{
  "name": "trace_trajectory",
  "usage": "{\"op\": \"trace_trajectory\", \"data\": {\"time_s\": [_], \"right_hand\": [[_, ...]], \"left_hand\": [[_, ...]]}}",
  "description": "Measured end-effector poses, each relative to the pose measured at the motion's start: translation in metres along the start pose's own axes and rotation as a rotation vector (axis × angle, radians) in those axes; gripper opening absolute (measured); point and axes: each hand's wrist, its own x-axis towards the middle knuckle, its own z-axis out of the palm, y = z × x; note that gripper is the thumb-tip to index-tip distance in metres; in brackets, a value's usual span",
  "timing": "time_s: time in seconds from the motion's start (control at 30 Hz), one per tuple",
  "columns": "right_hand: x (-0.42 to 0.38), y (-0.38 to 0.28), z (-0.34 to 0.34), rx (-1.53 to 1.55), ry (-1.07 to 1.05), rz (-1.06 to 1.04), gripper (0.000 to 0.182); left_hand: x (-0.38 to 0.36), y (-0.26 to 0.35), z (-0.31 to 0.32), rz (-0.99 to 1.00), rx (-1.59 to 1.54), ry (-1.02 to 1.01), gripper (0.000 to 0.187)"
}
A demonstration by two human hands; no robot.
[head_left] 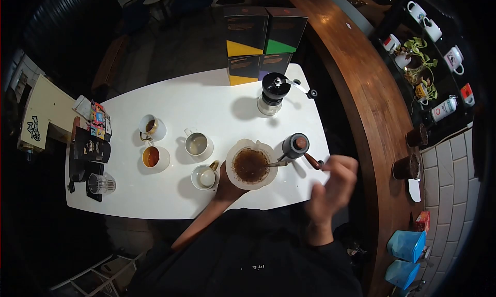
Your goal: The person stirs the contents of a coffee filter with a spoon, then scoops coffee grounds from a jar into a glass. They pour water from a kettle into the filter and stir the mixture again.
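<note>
A white paper filter [235,152] with dark, wet coffee [250,166] in it sits in a coffee dripper in front of me. A spoon [278,164] rests in the coffee, its handle pointing right. My left hand [230,187] is wrapped around the dripper's lower left side, most of its fingers hidden beneath. Just right of the dripper stands a black gooseneck kettle [295,146] with a wooden knob and handle. Raised beside that handle, my right hand [335,186] has loosely curled fingers, thumb apart, and nothing visible in it.
Left of the dripper stand white mugs [199,143], a gold-handled mug [202,178] and a mug of reddish-brown liquid [151,156]. A hand grinder [273,93] and black boxes [263,36] are at the back. A glass [102,184] sits far left; a wooden counter [356,74] runs along the right.
</note>
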Motion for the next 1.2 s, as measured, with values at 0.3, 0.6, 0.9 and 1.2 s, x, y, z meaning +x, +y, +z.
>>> {"op": "trace_trajectory", "data": {"time_s": [0.3, 0.6, 0.9, 1.2], "right_hand": [[0.099, -0.093, -0.044, 0.984, -0.036, -0.833, 0.023], [0.097, -0.087, -0.031, 0.941, -0.196, -1.03, 0.023], [0.068, -0.103, -0.036, 0.589, 0.29, -1.443, 0.042], [0.069, -0.104, -0.014, 0.202, 0.851, -1.324, 0.026]], "left_hand": [[0.002, 0.011, -0.004, -0.05, -0.102, -0.029, 0.068], [0.012, 0.028, -0.012, -0.087, -0.219, 0.005, 0.064], [0.019, 0.024, -0.015, -0.096, -0.29, -0.038, 0.063], [0.01, 0.006, -0.007, -0.039, -0.218, -0.065, 0.067]]}}
